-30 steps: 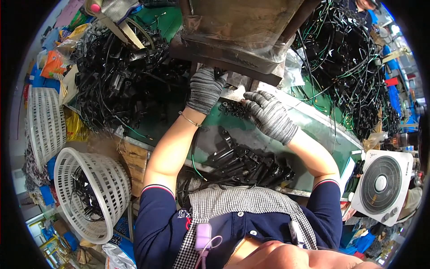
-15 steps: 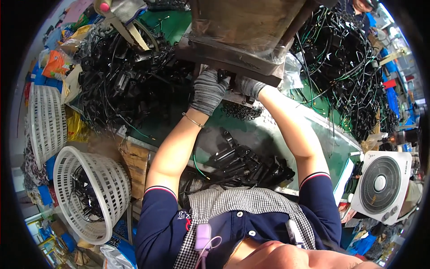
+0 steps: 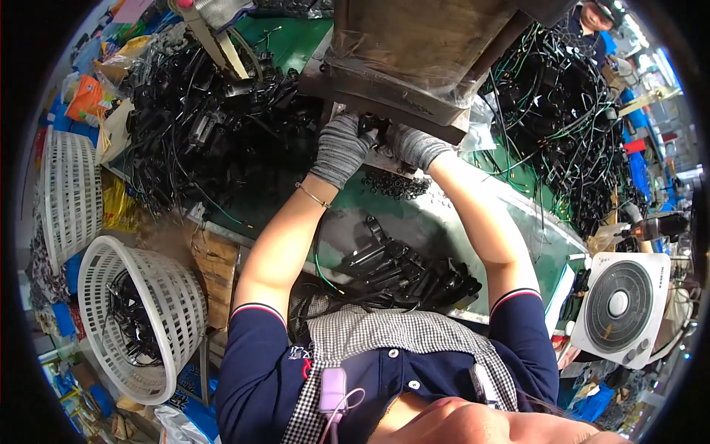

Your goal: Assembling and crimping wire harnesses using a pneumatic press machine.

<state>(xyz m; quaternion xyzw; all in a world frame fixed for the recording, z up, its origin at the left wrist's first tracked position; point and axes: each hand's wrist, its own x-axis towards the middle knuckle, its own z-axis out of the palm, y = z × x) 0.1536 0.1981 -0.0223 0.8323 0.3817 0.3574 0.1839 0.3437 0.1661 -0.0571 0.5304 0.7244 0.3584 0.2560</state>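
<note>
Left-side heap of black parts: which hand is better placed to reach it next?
Probably the left hand: it lies nearer the heap; the right hand is farther across, partly hidden by the brown housing. Whether the left grips the black part beside it is unclear.

The light on my work is strong but uneven. It is brightest on my bare right forearm (image 3: 488,211), and glare washes out patches of the flat green worktable (image 3: 540,237). Below the dark brown metal housing (image 3: 414,44), my left hand in a grey striped knitted glove (image 3: 340,150) and my right hand in a matching glove (image 3: 416,146) reach into shadow, so their fingertips are difficult to see. The heap of glossy black plastic parts (image 3: 403,268) gives small reflections; its gaps are simply black. Near the round dark rim, shapes bend and details become soft.
</note>
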